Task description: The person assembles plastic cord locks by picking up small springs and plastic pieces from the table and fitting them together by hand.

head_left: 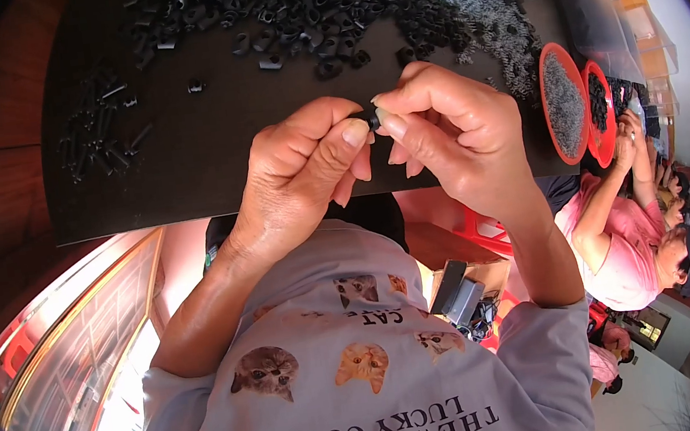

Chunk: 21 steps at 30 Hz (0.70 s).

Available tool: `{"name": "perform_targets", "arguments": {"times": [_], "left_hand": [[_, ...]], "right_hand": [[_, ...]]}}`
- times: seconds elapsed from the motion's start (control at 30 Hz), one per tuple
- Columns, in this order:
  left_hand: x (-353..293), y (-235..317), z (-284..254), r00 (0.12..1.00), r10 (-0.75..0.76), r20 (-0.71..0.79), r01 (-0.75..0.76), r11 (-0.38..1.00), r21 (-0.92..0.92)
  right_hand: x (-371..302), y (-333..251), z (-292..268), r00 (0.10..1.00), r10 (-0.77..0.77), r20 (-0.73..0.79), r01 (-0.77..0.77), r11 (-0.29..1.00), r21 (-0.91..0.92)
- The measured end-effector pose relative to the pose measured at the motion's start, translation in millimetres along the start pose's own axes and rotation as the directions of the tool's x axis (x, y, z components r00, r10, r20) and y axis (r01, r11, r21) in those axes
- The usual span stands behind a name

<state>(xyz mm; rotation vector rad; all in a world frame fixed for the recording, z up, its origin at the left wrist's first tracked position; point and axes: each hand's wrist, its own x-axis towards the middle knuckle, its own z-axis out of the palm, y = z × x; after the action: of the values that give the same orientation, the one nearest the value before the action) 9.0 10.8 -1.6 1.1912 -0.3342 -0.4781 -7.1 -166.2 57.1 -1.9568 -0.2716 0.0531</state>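
My left hand [296, 165] and my right hand [459, 128] meet over the near edge of the dark table [184, 166]. Between the left thumb and forefinger is a small black plastic part [370, 118], mostly covered by fingertips. The right thumb and forefinger pinch at its other end; whether they grip the same part or a second tiny piece cannot be made out. Beyond my hands lies a large heap of short black tubular parts [310, 4]. Many small clear-grey pieces [493, 21] are spread at the heap's right side.
Thin black rods [103, 129] lie scattered on the left of the table. At the right edge stand a red bowl of grey pieces [564, 107] and a red bowl of black parts [600, 115]. A co-worker in pink [624, 241] sits to the right. An open carton [475, 294] is below.
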Motion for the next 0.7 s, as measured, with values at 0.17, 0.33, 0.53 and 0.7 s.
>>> {"name": "perform_targets", "arguments": {"times": [0.17,0.33,0.53,0.7], "left_hand": [[1.3,-0.3,0.1,0.999,-0.032,-0.038,0.029,0.997,-0.077],[1.8,-2.8,-1.0,0.998,0.015,-0.057,-0.023,0.99,-0.142],[2.1,-1.4,-1.7,0.998,-0.013,-0.061,-0.001,0.975,-0.22],[2.9,1.0,-4.7,0.997,-0.072,-0.005,0.07,0.977,-0.201]], "right_hand": [[2.7,-1.8,1.5,0.99,0.135,-0.044,-0.129,0.984,0.121],[7.0,8.6,-2.4,1.0,-0.01,-0.024,0.009,0.998,-0.055],[5.3,14.2,3.3,0.87,-0.481,0.105,0.42,0.614,-0.668],[9.1,19.1,2.7,0.768,-0.624,0.144,0.474,0.403,-0.783]]}}
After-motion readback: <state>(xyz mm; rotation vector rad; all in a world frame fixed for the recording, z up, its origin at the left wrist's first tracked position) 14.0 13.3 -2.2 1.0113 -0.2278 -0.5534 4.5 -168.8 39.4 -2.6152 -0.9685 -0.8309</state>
